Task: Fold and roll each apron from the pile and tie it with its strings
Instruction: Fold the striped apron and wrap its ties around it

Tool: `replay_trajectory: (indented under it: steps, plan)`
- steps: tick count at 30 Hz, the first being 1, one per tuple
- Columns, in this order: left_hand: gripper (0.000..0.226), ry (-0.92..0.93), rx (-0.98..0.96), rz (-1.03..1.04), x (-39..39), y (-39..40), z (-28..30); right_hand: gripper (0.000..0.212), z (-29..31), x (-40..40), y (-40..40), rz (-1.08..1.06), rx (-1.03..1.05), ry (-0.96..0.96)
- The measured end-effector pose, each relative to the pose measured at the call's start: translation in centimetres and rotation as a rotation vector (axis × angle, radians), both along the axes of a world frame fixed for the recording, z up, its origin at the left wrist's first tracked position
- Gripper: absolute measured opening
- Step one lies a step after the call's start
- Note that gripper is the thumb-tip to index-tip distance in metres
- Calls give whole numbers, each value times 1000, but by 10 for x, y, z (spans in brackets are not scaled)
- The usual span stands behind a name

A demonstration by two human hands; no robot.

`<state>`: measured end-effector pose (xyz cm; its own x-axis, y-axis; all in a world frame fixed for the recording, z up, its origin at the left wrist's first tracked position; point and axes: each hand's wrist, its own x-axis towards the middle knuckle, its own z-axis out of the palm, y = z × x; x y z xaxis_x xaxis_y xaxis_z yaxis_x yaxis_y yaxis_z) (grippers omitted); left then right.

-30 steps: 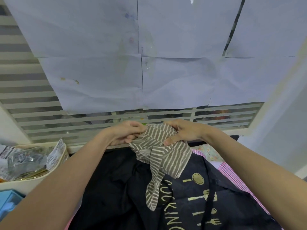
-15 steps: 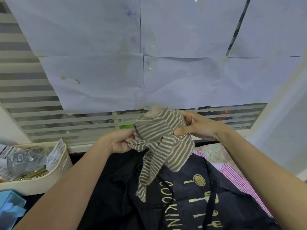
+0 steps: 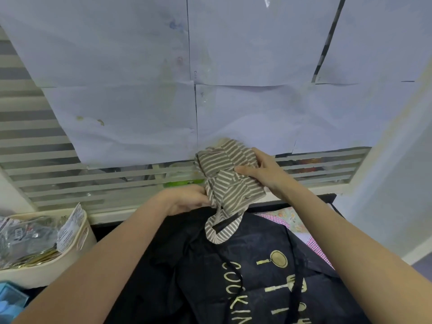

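The striped apron roll [image 3: 230,176] is held in the air above the black apron [image 3: 245,265]. The right hand [image 3: 264,171] grips it at 3 o'clock, thumb pressed on top. The left hand [image 3: 187,198] pinches the strap at 7 o'clock. The cloth is soft and light and probably loosens easily; hold the roll's middle.

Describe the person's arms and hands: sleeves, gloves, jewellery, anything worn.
Both forearms are bare, with no sleeve in view. The left hand and right hand wear no gloves, and no ring, watch or bracelet shows on either.
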<state>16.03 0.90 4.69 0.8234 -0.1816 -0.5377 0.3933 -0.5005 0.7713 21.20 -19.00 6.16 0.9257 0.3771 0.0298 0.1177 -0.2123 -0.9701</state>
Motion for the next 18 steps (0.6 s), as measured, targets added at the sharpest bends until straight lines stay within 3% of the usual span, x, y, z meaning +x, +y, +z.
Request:
replay_trajectory:
  steps: [2, 4, 7, 9, 13, 16, 18]
  plan:
    - [31, -158, 42, 142, 6, 18, 8, 34, 11, 7, -1, 79, -328, -198]
    - [54, -377, 122, 140, 9, 27, 18, 37, 21, 10, 4, 214, -679, -385]
    - [99, -633, 434, -312, 11, 2, 30, 40, 28, 8, 20, 395, -851, -487]
    - [110, -686, 521, -436, 16, -14, 31, 52, 28, 6, 27, 412, -799, -468]
    - [102, -573, 385, -395, 28, -9, 33, 36, 24, 7, 16, 300, -482, -279]
    - [65, -507, 320, -327, 30, -3, 38, 26, 20, 1, -1, 123, -184, -128]
    - [54, -457, 197, -186, 30, 10, 35, 26, 10, 1, -16, -48, -11, -24]
